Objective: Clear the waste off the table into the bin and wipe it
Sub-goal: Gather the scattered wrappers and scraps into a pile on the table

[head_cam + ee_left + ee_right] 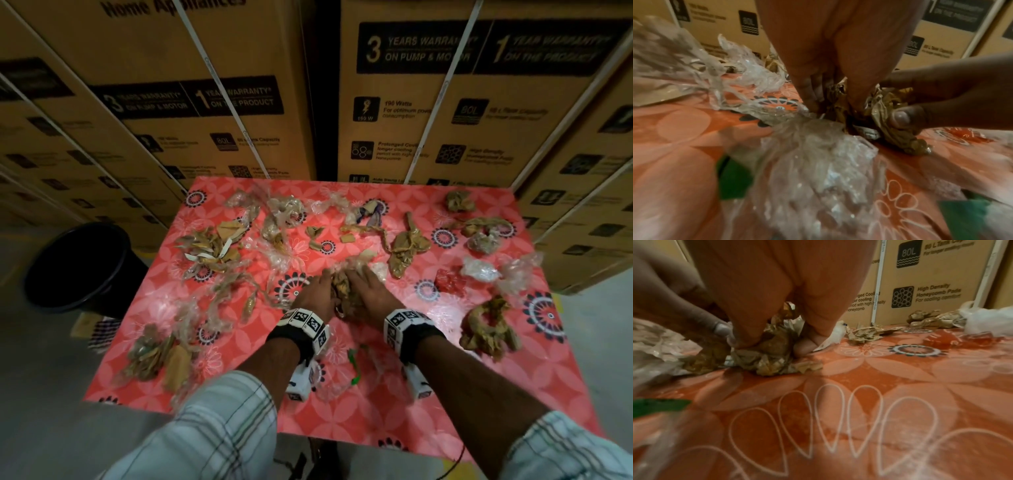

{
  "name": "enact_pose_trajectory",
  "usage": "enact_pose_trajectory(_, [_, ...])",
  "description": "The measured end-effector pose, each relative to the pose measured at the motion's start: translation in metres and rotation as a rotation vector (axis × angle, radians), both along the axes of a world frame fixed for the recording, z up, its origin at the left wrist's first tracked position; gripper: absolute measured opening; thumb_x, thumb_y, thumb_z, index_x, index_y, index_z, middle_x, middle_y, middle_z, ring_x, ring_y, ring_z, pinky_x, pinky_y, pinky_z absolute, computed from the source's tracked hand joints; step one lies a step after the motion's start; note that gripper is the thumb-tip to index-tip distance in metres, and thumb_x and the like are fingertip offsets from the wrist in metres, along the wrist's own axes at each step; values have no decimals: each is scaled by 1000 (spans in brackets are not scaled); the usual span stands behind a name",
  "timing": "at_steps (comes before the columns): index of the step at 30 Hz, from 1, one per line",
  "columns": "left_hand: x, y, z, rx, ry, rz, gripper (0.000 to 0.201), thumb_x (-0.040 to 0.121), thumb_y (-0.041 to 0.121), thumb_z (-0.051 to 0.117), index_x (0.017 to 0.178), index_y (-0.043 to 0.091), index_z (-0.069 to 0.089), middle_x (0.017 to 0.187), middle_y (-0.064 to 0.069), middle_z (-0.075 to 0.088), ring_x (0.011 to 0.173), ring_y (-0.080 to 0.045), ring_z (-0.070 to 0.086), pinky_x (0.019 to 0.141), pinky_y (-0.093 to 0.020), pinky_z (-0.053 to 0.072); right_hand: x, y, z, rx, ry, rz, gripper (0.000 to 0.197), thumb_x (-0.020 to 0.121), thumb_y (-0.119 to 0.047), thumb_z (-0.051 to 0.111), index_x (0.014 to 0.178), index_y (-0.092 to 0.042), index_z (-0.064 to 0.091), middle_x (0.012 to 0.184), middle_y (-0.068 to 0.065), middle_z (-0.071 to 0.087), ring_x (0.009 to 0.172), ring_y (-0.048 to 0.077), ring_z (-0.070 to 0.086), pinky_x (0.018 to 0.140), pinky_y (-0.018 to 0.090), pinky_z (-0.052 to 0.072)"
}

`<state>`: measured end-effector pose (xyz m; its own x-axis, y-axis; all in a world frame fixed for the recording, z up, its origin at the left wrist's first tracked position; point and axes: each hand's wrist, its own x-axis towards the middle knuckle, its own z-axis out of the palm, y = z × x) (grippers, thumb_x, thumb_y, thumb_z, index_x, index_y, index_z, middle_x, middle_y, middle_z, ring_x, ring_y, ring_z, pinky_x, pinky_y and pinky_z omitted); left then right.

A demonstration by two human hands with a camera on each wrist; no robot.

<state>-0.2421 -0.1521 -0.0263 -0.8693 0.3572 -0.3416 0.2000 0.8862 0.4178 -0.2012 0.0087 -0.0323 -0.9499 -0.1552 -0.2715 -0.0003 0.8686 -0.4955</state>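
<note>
Waste litters the red floral table (445,394): brown crumpled paper and tape, and clear plastic film. Mid-table, my left hand (322,282) and right hand (359,282) close from both sides on one wad of brown paper waste (342,287). In the left wrist view my fingers (809,95) dig into the wad (892,133), and the other hand's thumb (902,116) presses on it. In the right wrist view my curled fingers (748,337) clamp the wad (768,360). A black bin (113,246) stands on the floor to the table's left.
Tall cardboard boxes (445,120) wall off the table's far side. Brown piles lie at left (209,250), front left (161,353) and front right (489,329). A red wrapper (450,282), clear plastic (479,269) and a green scrap (354,363) lie nearby.
</note>
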Motion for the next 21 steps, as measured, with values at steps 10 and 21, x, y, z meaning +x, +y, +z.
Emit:
enact_pose_trajectory(10, [39, 0, 27, -33, 210, -21, 66, 94, 27, 57, 152, 22, 25, 158, -15, 20, 144, -35, 21, 117, -45, 26, 17, 14, 28, 36, 11, -28, 68, 86, -21, 53, 145, -20, 19, 118, 22, 57, 99, 38, 60, 78, 39, 49])
enact_pose_trajectory(21, [76, 19, 13, -52, 211, -69, 47, 85, 34, 56, 129, 20, 55, 128, -11, 52, 117, -34, 48, 96, -42, 46, 19, 9, 44, -31, 23, 95, 62, 94, -6, 49, 149, -21, 25, 156, 6, 22, 137, 23, 34, 106, 31, 34])
